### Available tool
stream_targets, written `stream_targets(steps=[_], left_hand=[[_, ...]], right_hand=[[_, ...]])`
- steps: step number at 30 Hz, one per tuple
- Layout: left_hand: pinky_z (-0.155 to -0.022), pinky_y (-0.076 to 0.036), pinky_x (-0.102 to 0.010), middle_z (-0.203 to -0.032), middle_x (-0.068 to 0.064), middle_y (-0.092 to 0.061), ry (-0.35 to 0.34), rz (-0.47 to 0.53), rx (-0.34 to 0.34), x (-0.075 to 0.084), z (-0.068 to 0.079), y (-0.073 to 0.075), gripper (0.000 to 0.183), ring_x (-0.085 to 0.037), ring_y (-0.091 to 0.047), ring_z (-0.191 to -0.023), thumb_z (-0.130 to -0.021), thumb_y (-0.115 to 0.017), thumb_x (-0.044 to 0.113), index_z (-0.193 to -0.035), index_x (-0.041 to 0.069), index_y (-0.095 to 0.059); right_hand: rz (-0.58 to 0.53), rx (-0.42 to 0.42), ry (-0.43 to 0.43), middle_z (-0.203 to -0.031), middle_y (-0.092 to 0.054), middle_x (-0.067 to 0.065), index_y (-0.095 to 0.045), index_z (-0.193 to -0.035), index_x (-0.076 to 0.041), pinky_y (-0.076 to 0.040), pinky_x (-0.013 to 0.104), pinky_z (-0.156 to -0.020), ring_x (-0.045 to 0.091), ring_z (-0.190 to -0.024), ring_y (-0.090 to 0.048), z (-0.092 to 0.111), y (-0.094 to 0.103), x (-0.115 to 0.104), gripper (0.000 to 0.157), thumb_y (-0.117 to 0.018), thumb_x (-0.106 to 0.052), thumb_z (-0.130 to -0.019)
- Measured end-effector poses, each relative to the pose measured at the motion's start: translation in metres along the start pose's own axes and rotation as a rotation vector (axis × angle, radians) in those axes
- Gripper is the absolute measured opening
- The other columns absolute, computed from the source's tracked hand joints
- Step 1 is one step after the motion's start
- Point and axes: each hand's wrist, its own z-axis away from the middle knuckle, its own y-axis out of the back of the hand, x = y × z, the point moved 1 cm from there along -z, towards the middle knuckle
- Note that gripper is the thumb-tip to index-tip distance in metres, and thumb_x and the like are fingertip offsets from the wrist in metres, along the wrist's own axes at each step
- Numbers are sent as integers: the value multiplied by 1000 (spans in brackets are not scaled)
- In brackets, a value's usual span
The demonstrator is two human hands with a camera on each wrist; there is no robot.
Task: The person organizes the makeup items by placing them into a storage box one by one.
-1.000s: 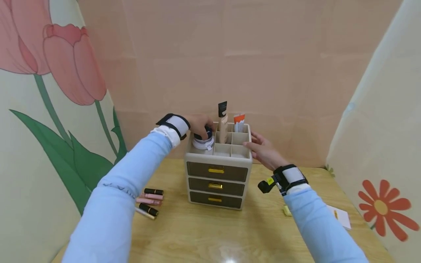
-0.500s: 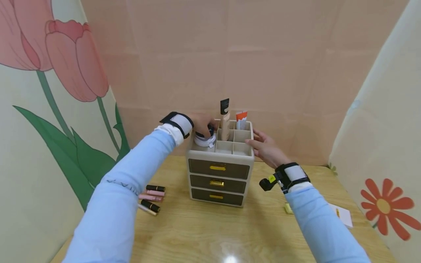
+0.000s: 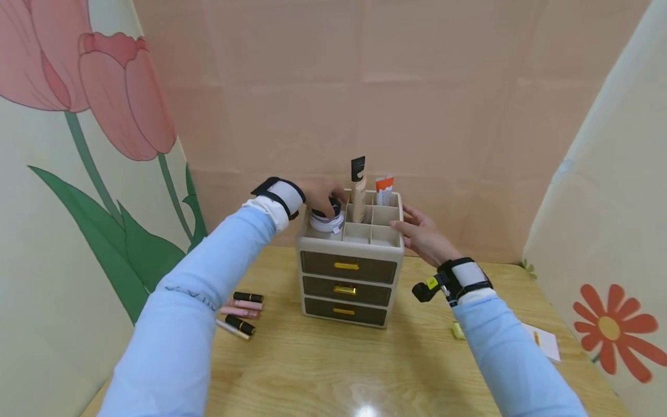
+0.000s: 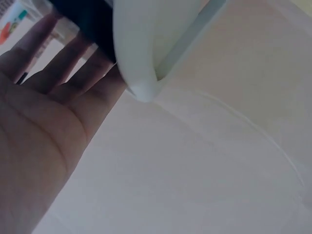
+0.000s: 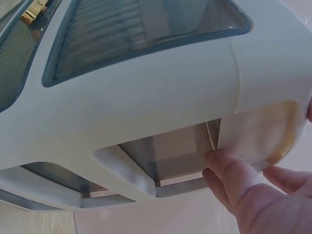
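Observation:
A beige cosmetics organizer [image 3: 350,249] with three brown drawers stands on the table. My left hand [image 3: 319,194] reaches into its left compartment, thumb and fingers round a dark round container [image 4: 92,22]. This sits above a white round case [image 3: 326,223]; the hand hides part of both. On the other side, my right hand [image 3: 426,238] touches the organizer's right side, its thumb by the upper rim and its fingers extended. In the right wrist view, fingertips [image 5: 217,158] overlap a cutout in the side wall. A beige tube with a black end [image 3: 358,200] stands in a middle compartment.
A white tube with an orange end [image 3: 384,190] stands at the organizer's back right. Several lipstick-like tubes [image 3: 242,313] lie left on the wooden table [image 3: 323,370]. A yellow item [image 3: 458,330] and a white box [image 3: 543,343] lie right. A pink wall rises behind.
The head view has shifted slightly, so everything sits a little further right and higher. The left hand stays at the dark container and the right hand at the organizer's side.

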Motion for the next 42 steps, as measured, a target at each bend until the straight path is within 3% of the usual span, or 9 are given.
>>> stream_targets(steps=[11, 16, 21, 25, 29, 38, 42], left_hand=[[-96, -44, -34, -140, -11, -49, -6, 64, 22, 14, 19, 10, 54, -26, -47, -126, -87, -71, 12, -138, 9, -53], [-92, -46, -33, -139, -13, -49, -68, 61, 33, 23, 28, 14, 54, -27, -49, -122, -86, -71, 10, -137, 6, -53], [-88, -47, -32, -131, -12, -54, -153, -19, 43, 32, 41, 12, 51, -26, -52, -115, -85, -72, 13, -133, 7, -57], [-94, -43, -34, -131, -9, -54, -211, -89, 49, 41, 53, 5, 50, -24, -50, -117, -86, -73, 17, -133, 7, -57], [-103, -37, -35, -137, -5, -52, -260, -91, 54, 52, 67, -6, 49, -22, -45, -127, -88, -72, 19, -134, 9, -57], [-99, -41, -32, -133, -4, -55, -391, -44, -1, 71, 83, -37, 47, -23, -49, -121, -88, -73, 17, -132, 8, -58], [-98, -41, -31, -130, -4, -56, -404, -45, -1, 73, 85, -53, 48, -22, -51, -120, -87, -74, 17, -131, 8, -58]], right_hand=[[9, 6, -14, -158, -17, 16, -10, -158, -22, -43, 43, -99, 36, -134, -34, -1, 10, -3, 70, -52, -18, -102], [-2, 22, -34, -159, -16, 16, -10, -158, -22, -42, 43, -100, 36, -135, -33, 2, 16, -6, 70, -52, -17, -101], [6, 33, -45, -159, -13, 16, -9, -158, -23, -40, 44, -102, 36, -135, -32, 5, 18, -10, 71, -51, -18, -102], [3, 32, -50, -159, -14, 15, -9, -158, -24, -39, 44, -102, 36, -136, -32, 6, 18, -11, 71, -52, -18, -101], [7, 32, -58, -159, -14, 14, -9, -158, -25, -39, 44, -102, 35, -136, -32, 7, 18, -11, 71, -52, -19, -101], [26, 35, -55, -159, -14, 15, -11, -158, -25, -41, 43, -101, 35, -135, -33, 12, 21, -13, 70, -53, -20, -101], [29, 47, -56, -159, -15, 15, -12, -157, -25, -43, 42, -100, 35, -135, -34, 14, 21, -14, 70, -53, -20, -101]])
